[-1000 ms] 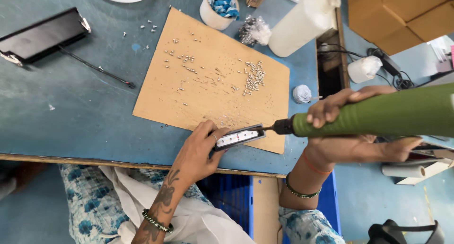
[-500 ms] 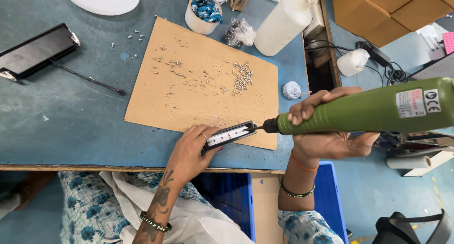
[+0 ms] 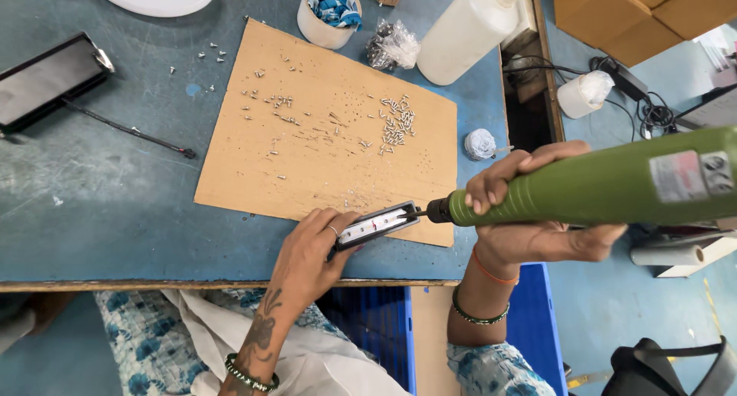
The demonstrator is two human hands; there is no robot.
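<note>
1. Since the earlier frame, we hold position.
2. Our left hand (image 3: pixel 311 254) clamps the small black part (image 3: pixel 376 225) on the cardboard sheet (image 3: pixel 322 135), steadying it.
3. Our right hand (image 3: pixel 537 212) grips the green electric screwdriver (image 3: pixel 599 188), bit meeting the part's end.

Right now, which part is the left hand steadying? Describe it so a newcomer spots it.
Find the cardboard sheet on the blue table. At its near edge, the left hand pins a slim black bar with a pale face. Only it meets the green screwdriver tip.

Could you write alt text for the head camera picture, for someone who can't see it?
A right hand presses a green electric screwdriver against a small black part steadied by the left hand on a cardboard sheet strewn with screws.
</note>
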